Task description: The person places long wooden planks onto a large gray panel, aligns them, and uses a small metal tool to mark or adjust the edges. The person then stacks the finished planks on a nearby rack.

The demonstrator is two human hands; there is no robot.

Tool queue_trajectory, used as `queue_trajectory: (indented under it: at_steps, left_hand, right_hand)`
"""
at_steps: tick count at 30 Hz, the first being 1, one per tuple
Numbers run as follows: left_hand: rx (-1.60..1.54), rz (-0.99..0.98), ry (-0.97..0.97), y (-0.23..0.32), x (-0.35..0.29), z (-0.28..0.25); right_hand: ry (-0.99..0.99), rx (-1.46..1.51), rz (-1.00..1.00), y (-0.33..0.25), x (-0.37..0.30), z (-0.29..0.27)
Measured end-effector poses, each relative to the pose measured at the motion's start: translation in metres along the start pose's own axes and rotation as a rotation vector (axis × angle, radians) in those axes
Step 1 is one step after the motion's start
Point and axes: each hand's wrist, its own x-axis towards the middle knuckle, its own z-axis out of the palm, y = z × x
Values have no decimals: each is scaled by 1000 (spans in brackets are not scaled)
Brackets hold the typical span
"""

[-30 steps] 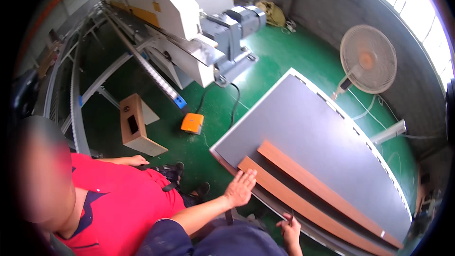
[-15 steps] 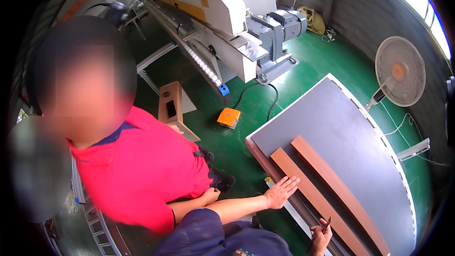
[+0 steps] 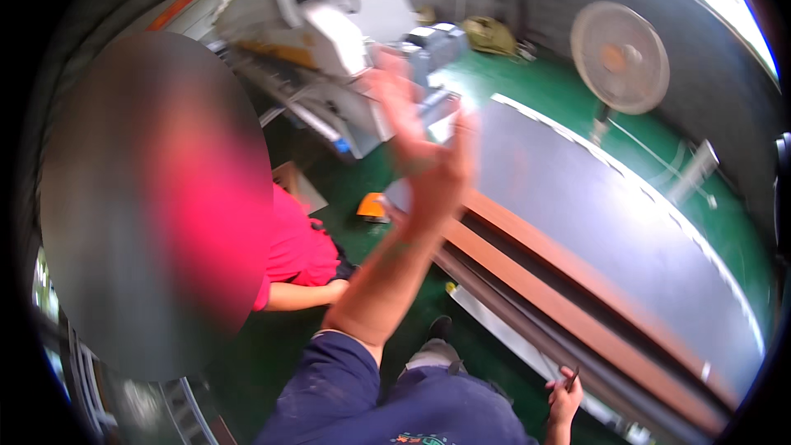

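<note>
My left hand is raised in the air, smeared by motion, its thumb and fingers spread with nothing in them. Below it lie two long brown wood-grain strips, a nearer strip and a farther strip, side by side with a narrow gap, on a large grey panel. Low at the right, my right hand is closed on a small, slim dark tool whose kind I cannot make out. That hand is beside the near edge of the stack, apart from the strips.
A person in a red shirt stands at my left. A large machine is at the back, with an orange box on the green floor. Beyond the panel stands a fan; a metal bracket juts out nearby.
My left hand has lifted off the nearer strip and swung up and to the left, fingers spreading. My right hand still holds the slim tool. The whole view has shifted.
</note>
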Motion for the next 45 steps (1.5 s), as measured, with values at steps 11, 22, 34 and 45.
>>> queue_trajectory:
  at_steps: [11, 22, 34, 45]
  left_hand:
    - [-76, -140, -789, -10, -178, 142]
    - [-154, 624, -1865, 131, -502, 247]
    - [-466, 1144, -1853, 367, -676, 397]
    - [-170, 823, -1709, 539, -840, 533]
  right_hand:
    - [468, 309, 128, 8, -101, -109]
    - [762, 427, 388, 29, -152, -229]
    - [1196, 889, 398, 65, -226, -402]
    - [1234, 1142, 454, 127, -299, -642]
